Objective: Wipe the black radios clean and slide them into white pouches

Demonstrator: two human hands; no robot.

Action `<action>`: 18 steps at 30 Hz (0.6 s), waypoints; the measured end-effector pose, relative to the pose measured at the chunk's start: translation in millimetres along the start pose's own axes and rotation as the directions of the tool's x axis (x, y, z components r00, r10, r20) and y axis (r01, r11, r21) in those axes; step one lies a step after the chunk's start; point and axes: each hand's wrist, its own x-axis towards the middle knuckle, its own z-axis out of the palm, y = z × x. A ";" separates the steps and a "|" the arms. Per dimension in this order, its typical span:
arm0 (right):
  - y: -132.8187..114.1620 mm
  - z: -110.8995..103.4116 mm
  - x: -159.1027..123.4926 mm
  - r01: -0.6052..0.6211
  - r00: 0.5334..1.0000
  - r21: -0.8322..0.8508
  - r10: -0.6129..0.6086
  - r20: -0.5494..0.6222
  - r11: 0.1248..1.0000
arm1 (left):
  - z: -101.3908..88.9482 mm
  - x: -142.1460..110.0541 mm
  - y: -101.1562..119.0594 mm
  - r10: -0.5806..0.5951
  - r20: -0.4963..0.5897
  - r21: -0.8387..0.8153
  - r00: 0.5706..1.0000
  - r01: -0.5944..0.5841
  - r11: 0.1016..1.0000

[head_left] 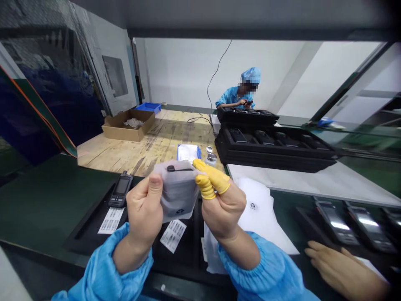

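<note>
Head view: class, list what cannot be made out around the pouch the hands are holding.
Head view:
- pouch contents: blurred by its cloudy film, partly behind the left hand and right hand
- label text: too small to read
- item held by the co-worker: too small, covered by their hands
- far-right device: cut off by the picture edge

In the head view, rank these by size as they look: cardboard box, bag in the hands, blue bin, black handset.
1. Bag and cardboard box: too alike to rank, nearness confuses it.
2. Black handset.
3. Blue bin.
</note>
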 end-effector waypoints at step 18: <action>53.8 -7.0 -28.4 -0.705 0.549 -0.235 0.724 0.417 0.670 | 2.8 20.4 -74.7 -0.309 0.383 0.472 0.871 0.103 0.876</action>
